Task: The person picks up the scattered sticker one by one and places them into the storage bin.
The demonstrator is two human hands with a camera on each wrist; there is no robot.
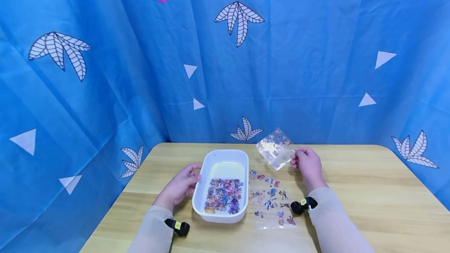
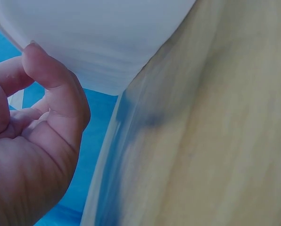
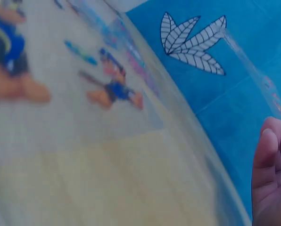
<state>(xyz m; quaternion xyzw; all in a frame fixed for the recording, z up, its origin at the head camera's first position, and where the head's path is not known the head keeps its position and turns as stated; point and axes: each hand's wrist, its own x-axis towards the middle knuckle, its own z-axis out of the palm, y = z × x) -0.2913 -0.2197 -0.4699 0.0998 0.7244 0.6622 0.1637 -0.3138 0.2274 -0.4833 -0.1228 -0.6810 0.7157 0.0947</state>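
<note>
At the left side of a white plastic tray (image 1: 207, 159), my left hand (image 1: 181, 186) grips the rim; in the left wrist view the thumb and curled fingers (image 2: 55, 75) meet the tray's edge. Inside, toward the near end, lies a pile of small colourful stickers (image 1: 225, 194). My right hand (image 1: 309, 165) pinches the right corner of a clear sticker sheet (image 1: 274, 147), held up near the table's back edge. The sheet is shiny and carries small printed figures. Only an edge-on strip of it shows beyond the fingers (image 3: 268, 146) in the right wrist view.
Right of the tray, clear sheets with cartoon figure stickers (image 1: 272, 194) lie flat on the wooden table (image 1: 369, 194). A blue curtain (image 1: 309, 50) with white leaf prints hangs behind and along the sides. Black wrist cameras (image 1: 304, 205) sit on both sleeves.
</note>
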